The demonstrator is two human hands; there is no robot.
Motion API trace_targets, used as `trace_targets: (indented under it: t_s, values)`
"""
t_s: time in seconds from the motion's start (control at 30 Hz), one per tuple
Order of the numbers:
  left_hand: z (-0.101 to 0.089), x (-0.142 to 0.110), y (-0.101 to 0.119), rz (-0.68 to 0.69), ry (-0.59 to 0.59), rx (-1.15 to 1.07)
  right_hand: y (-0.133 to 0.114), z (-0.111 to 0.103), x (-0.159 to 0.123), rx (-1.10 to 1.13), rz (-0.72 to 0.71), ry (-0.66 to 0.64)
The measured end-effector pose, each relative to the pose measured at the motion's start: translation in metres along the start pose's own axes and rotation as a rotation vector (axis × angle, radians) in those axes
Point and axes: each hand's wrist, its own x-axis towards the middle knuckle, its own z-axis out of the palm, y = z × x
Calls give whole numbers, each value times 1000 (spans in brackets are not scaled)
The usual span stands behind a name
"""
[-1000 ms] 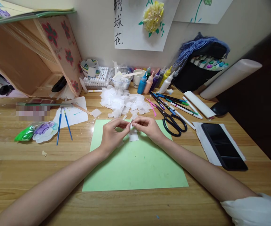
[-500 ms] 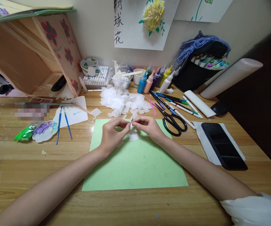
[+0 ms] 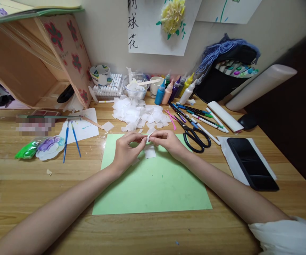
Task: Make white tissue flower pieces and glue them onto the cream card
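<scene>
Between my fingertips is a small piece of white paper (image 3: 148, 138), pinched from both sides above the green sheet (image 3: 153, 191). My left hand (image 3: 127, 150) is closed with thumb and forefinger on the paper's left side. From the right, my right hand (image 3: 167, 143) grips the same piece in a like pinch. Just below the fingers a white paper square (image 3: 150, 152) lies on the green sheet. Part of another pale scrap (image 3: 135, 162) shows beside my left palm. A heap of white paper squares (image 3: 134, 113) lies beyond my hands.
Black-handled scissors (image 3: 196, 139) lie right of my right hand, near several pens (image 3: 203, 124). Paint bottles (image 3: 168, 92) stand at the back. A phone (image 3: 251, 163) rests on white paper at right. Paintbrushes (image 3: 66, 141) and a palette (image 3: 50, 148) are at left.
My hands stay almost in place, still pinching the small paper. The fingers have shifted slightly, and a bit more of the white piece shows between them. The view has tilted very slightly.
</scene>
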Motion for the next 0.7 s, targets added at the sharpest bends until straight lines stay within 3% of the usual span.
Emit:
trace_targets:
  t_s: [0.37,0.7]
  values:
    - [1,0,-2,13,63,2,6,1,1,136,92,-12]
    - [1,2,-5,-106,31,-56,9,2,-1,110,74,25]
